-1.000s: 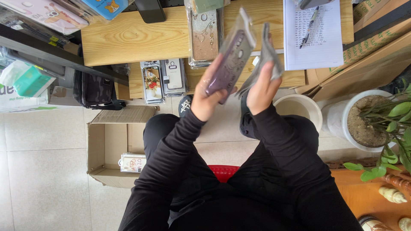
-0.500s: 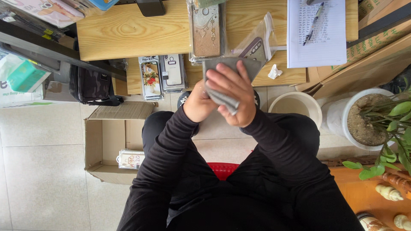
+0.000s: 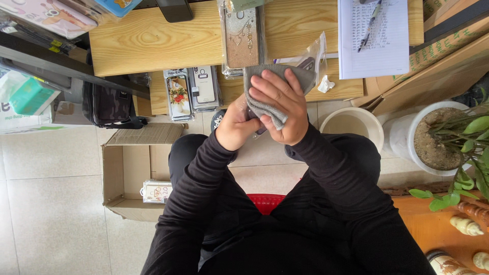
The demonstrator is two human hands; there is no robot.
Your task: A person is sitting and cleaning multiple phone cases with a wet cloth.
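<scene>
Both my hands meet in front of my chest over my lap. My right hand (image 3: 281,108) lies flat on a grey cloth (image 3: 270,89), pressing it over a flat thing held underneath, which is mostly hidden. My left hand (image 3: 236,128) grips that thing from below and the left. A clear plastic sleeve (image 3: 315,57) lies on the wooden desk (image 3: 153,40) just beyond my fingers, beside a small crumpled white scrap (image 3: 326,84).
Packaged phone cases (image 3: 194,91) lie on a lower shelf. A lined notepad with pen (image 3: 374,35) lies on the desk's right. An open cardboard box (image 3: 127,173) stands on the tiled floor at left, a white bucket (image 3: 352,125) and potted plant (image 3: 443,137) at right.
A second ago my hands were raised apart, holding the cloth and a plastic sleeve. They came together and lowered; the right hand now covers the item with the cloth, and the sleeve lies on the desk.
</scene>
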